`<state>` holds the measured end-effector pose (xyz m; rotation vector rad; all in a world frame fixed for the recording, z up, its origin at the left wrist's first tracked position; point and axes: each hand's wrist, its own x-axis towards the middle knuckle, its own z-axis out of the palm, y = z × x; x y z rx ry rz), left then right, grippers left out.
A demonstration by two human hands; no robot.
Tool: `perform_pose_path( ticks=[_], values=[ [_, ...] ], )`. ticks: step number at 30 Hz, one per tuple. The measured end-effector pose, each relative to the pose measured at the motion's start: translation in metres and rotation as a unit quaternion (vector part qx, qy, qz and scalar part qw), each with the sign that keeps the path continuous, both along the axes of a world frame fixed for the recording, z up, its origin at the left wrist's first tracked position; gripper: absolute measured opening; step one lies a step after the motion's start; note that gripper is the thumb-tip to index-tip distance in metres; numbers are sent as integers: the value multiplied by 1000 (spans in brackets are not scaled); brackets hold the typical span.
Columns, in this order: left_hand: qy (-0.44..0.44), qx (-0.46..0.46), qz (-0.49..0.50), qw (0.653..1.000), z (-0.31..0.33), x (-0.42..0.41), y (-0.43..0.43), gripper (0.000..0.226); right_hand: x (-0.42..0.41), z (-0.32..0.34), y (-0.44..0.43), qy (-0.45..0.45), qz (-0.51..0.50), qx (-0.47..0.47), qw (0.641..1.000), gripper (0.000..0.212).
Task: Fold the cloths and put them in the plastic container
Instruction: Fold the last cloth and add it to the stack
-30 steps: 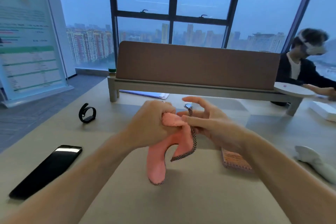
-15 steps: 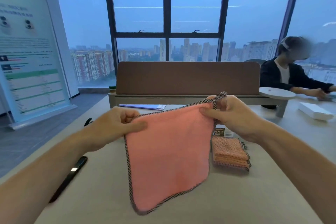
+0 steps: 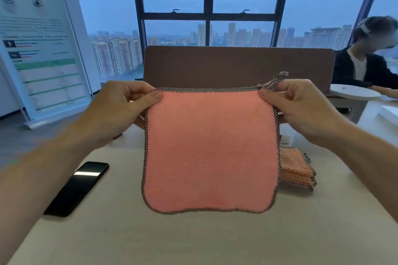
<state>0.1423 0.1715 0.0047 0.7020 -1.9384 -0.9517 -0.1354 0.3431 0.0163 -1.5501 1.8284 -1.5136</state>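
Note:
A square pink cloth (image 3: 211, 148) with a dark checked border hangs flat and fully spread above the table. My left hand (image 3: 120, 112) pinches its upper left corner. My right hand (image 3: 301, 105) pinches its upper right corner, where a small hanging loop sticks up. Behind the cloth's right edge, a stack of folded pink cloths (image 3: 296, 170) lies on the table; a small clear container (image 3: 287, 140) with a label seems to stand just behind it, mostly hidden.
A black phone (image 3: 77, 187) lies on the beige table (image 3: 193, 239) at the left. A brown divider panel (image 3: 237, 64) stands along the far edge. A seated person (image 3: 364, 64) works at the right, beside a white round plate (image 3: 355, 92) and a white box (image 3: 389, 114).
The cloth went from bunched between both hands to fully spread out. My hands moved apart and up to its top corners, and it now hangs straight and level.

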Motion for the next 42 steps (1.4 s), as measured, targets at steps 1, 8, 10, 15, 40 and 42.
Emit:
perform_pose_path(
  ticks=[1, 8, 10, 15, 40, 42],
  values=[
    [-25, -3, 16, 1000, -11, -7, -13, 15, -5, -10, -15, 1, -10, 16, 1000, 20],
    [-133, 102, 78, 983, -151, -50, -83, 14, -35, -144, -102, 124, -124, 135, 975, 11],
    [-207, 13, 118, 971, -178, -55, -86, 19, -28, -164, -106, 177, -137, 134, 965, 39],
    [-335, -145, -24, 931, -194, -55, -68, 64, 3, -191, -98, 355, -13, 134, 925, 72],
    [-238, -186, -64, 951, -195, 27, 6, 53, -9, -212, 26, 307, 40, 54, 949, 25],
    [-238, -179, -65, 953, -194, 30, 9, 55, -10, -212, 31, 296, 32, 70, 952, 35]
  ],
)
